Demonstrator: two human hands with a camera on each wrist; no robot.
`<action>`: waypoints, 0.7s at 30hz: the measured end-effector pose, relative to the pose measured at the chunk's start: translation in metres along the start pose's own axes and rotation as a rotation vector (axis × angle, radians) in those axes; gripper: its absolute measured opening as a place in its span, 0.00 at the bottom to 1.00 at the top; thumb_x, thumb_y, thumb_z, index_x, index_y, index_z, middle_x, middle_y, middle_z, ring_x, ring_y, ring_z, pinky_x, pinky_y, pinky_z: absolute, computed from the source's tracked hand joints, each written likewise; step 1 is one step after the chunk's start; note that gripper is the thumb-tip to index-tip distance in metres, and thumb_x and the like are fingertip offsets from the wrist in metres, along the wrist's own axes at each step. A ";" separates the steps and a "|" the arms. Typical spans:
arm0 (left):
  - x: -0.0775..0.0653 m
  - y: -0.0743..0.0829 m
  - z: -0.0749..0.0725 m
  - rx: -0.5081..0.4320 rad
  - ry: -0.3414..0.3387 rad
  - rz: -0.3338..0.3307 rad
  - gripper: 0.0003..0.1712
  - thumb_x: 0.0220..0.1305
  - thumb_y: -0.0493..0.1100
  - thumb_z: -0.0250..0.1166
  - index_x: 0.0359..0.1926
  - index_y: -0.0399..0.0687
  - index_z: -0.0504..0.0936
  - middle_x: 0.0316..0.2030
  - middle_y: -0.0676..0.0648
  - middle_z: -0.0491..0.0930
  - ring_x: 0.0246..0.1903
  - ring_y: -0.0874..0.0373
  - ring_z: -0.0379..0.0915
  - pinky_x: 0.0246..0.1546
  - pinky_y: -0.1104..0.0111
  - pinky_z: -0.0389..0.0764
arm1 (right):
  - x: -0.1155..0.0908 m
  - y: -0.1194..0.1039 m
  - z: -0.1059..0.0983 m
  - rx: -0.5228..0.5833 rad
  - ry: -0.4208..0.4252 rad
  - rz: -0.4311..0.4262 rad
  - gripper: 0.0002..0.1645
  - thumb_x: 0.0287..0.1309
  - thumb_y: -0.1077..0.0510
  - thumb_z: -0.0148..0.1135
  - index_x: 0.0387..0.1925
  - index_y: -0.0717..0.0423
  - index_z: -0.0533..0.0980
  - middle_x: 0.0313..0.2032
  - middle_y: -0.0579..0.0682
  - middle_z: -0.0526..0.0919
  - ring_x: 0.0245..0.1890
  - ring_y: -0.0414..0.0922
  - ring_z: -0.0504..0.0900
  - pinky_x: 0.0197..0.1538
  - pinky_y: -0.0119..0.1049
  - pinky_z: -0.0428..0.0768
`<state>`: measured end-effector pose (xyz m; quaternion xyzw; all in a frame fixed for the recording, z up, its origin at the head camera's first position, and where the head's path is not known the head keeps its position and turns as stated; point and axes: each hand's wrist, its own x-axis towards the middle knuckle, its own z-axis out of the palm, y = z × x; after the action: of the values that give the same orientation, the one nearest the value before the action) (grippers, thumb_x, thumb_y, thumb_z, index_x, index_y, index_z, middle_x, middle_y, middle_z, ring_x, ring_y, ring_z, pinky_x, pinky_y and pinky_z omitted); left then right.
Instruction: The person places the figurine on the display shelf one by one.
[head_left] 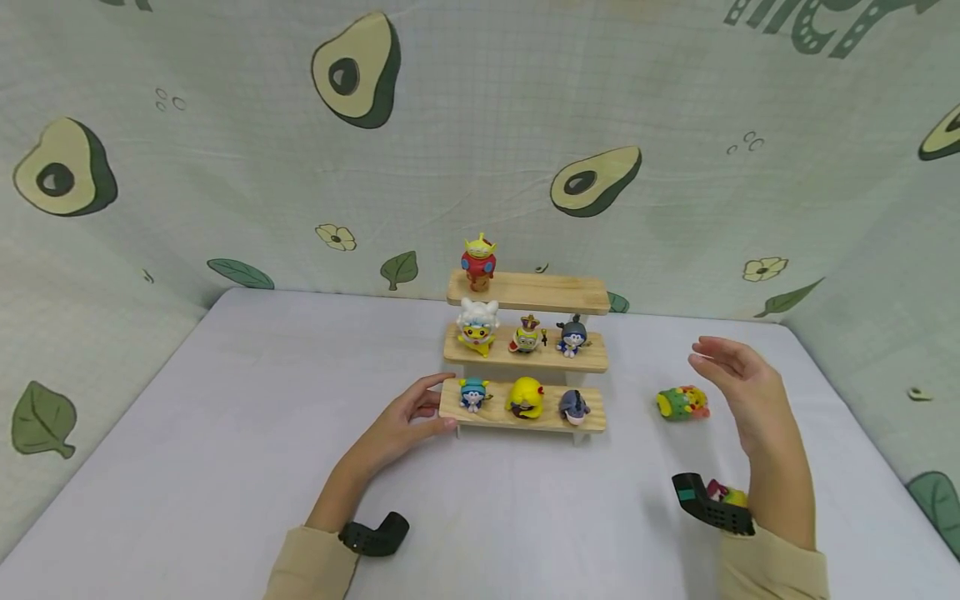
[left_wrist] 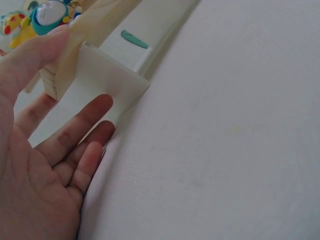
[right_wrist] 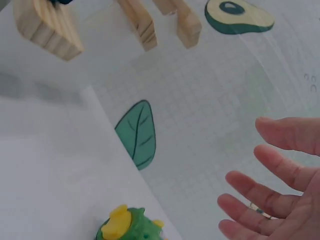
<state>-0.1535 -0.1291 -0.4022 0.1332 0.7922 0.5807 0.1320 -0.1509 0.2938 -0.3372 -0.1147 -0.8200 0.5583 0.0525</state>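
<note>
A three-tier wooden display stand [head_left: 551,292] holds small figurines. My left hand [head_left: 408,421] grips the left end of its lowest board [left_wrist: 62,82], the thumb on the front edge and the index finger behind; the other fingers extend beneath. My right hand [head_left: 742,387] is raised to the right of the stand, fingers spread and slightly bent, with nothing in it. A green, yellow and orange figurine [head_left: 681,403] lies on the table just left of that hand. In the right wrist view, a green and yellow figurine [right_wrist: 130,225] shows below the right fingers.
A red figurine with a yellow-green head [head_left: 478,262] stands on the top board's left. Three figurines stand on each lower board, including a yellow one [head_left: 526,398]. Another figurine [head_left: 726,493] is partly hidden behind the right wrist. An avocado-print cloth [head_left: 480,150] hangs behind the white table [head_left: 225,417].
</note>
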 end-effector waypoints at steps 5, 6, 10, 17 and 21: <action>0.000 0.000 0.000 -0.005 -0.002 0.006 0.37 0.55 0.49 0.68 0.65 0.64 0.63 0.53 0.46 0.76 0.54 0.55 0.70 0.58 0.57 0.67 | 0.015 0.033 -0.009 -0.124 -0.023 0.127 0.43 0.55 0.34 0.56 0.68 0.45 0.58 0.62 0.48 0.65 0.63 0.52 0.59 0.64 0.65 0.51; 0.000 0.000 0.000 -0.006 -0.002 0.006 0.37 0.55 0.49 0.68 0.65 0.64 0.63 0.53 0.46 0.76 0.53 0.55 0.70 0.58 0.57 0.67 | 0.022 0.045 -0.012 -0.138 -0.029 0.146 0.43 0.55 0.33 0.56 0.68 0.43 0.57 0.65 0.50 0.63 0.64 0.54 0.58 0.63 0.66 0.52; 0.000 0.000 0.001 -0.010 -0.003 -0.003 0.37 0.55 0.49 0.68 0.65 0.64 0.63 0.53 0.46 0.76 0.52 0.55 0.71 0.57 0.58 0.68 | 0.043 0.091 -0.024 -0.215 -0.058 0.170 0.47 0.50 0.28 0.55 0.69 0.38 0.55 0.68 0.53 0.59 0.63 0.56 0.59 0.59 0.67 0.56; -0.001 0.001 0.001 -0.012 -0.001 -0.012 0.37 0.55 0.49 0.68 0.65 0.64 0.63 0.53 0.46 0.76 0.53 0.54 0.71 0.57 0.58 0.67 | 0.036 0.090 -0.024 -0.285 -0.121 0.220 0.57 0.49 0.28 0.57 0.71 0.51 0.49 0.67 0.64 0.57 0.56 0.56 0.69 0.57 0.55 0.69; -0.001 0.001 0.001 -0.014 -0.004 -0.003 0.38 0.55 0.49 0.68 0.65 0.63 0.63 0.53 0.46 0.76 0.53 0.54 0.71 0.57 0.58 0.68 | 0.018 0.058 -0.021 -0.288 -0.149 0.281 0.56 0.53 0.33 0.58 0.71 0.59 0.47 0.66 0.68 0.55 0.49 0.52 0.73 0.50 0.44 0.76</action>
<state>-0.1528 -0.1285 -0.4014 0.1323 0.7881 0.5857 0.1353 -0.1562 0.3371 -0.3839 -0.1928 -0.8689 0.4440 -0.1036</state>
